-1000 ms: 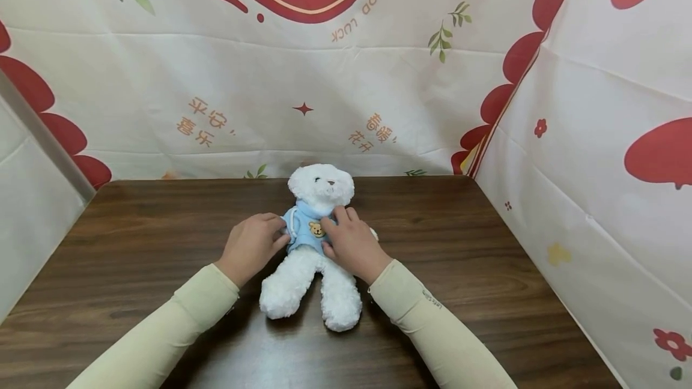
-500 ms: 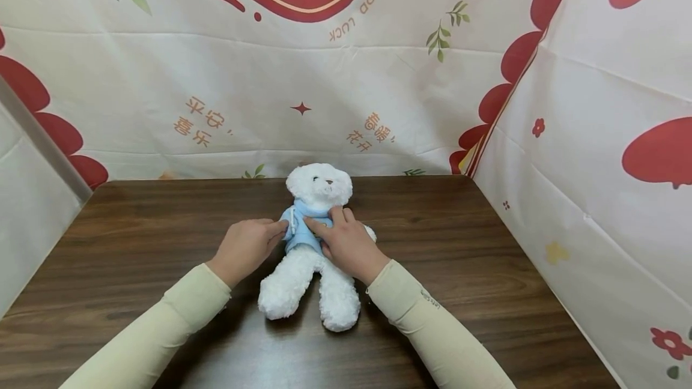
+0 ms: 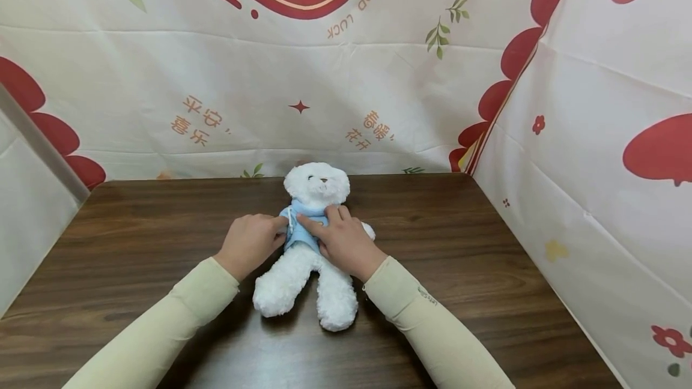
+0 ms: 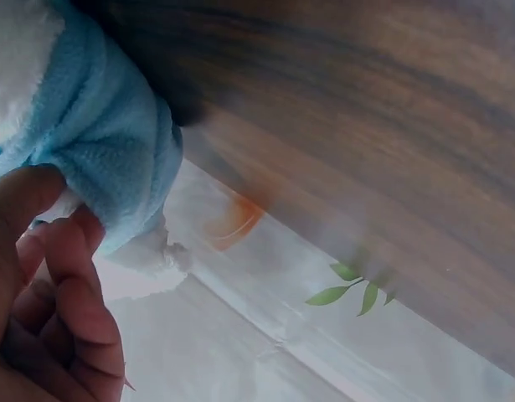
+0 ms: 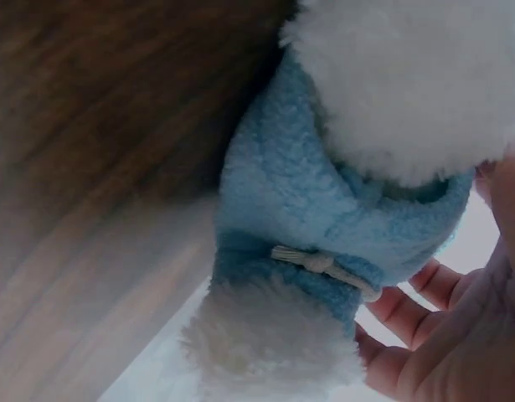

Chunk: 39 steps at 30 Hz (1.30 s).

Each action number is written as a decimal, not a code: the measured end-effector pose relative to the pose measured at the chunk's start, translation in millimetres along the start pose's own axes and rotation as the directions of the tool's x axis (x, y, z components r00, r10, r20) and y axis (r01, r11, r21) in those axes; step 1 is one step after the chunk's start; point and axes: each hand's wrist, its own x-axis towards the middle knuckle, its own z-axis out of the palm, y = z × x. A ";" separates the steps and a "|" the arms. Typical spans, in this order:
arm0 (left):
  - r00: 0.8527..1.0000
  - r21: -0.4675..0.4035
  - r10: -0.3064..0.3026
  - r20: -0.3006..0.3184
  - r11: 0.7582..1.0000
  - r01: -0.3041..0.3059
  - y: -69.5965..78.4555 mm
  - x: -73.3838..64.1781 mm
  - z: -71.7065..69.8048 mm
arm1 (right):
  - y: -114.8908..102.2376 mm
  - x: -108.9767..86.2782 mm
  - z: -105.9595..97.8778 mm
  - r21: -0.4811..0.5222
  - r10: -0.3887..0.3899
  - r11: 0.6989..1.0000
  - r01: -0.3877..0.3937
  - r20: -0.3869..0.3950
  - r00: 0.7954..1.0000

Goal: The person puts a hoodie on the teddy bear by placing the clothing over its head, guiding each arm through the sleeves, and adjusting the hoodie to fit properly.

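Observation:
A white plush teddy bear [image 3: 320,185] lies face up on the wooden table, legs spread towards me. It wears a light-blue hooded top [image 3: 301,238] with a white drawstring [image 3: 290,222]. My left hand [image 3: 251,244] pinches the sleeve at the bear's left-hand side in the head view; the left wrist view shows thumb and fingertips at the blue sleeve [image 4: 115,159], near white fur. Across the chest, my right hand [image 3: 346,242] holds the bear's body, one finger stretched left over the top. Curled right fingers [image 5: 408,318] show beside the blue cloth in the right wrist view.
The dark wood-grain table [image 3: 135,239] ends at a printed white cloth backdrop [image 3: 303,77] behind the bear's head. Another cloth panel [image 3: 584,209] rises along the right edge. Both forearms wear pale sleeves [image 3: 162,323].
A right finger has slid left across the chest, covering most of the bear print. The left fingers have drawn together on the sleeve. The bear has hardly moved.

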 end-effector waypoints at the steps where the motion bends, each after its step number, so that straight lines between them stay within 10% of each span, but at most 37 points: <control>1: 1.000 0.013 0.002 0.006 1.000 -0.002 0.0 1.0 0.0 | -0.4 0.9 -0.2 -0.005 -0.001 1.000 0.001 0.004 1.000; 13: 0.999 -0.037 -0.052 -0.003 0.998 0.052 -13.3 -8.6 -5.8 | -2.7 0.0 3.3 0.132 0.139 0.979 -0.155 0.124 0.983; 20: 0.993 -0.090 -0.108 -0.041 0.991 0.104 -22.2 -17.9 -18.1 | -5.1 -0.6 1.5 0.188 0.105 0.975 -0.120 0.088 0.991; 30: 0.944 -0.243 -0.325 0.056 0.913 0.329 -37.8 -16.8 -19.9 | -5.2 7.3 -2.3 0.156 0.039 0.986 -0.061 0.141 0.989; 39: 0.962 -0.171 -0.207 0.178 0.956 0.238 -19.3 -28.0 -31.0 | -2.9 12.2 -4.9 0.151 0.018 0.988 -0.043 0.163 0.987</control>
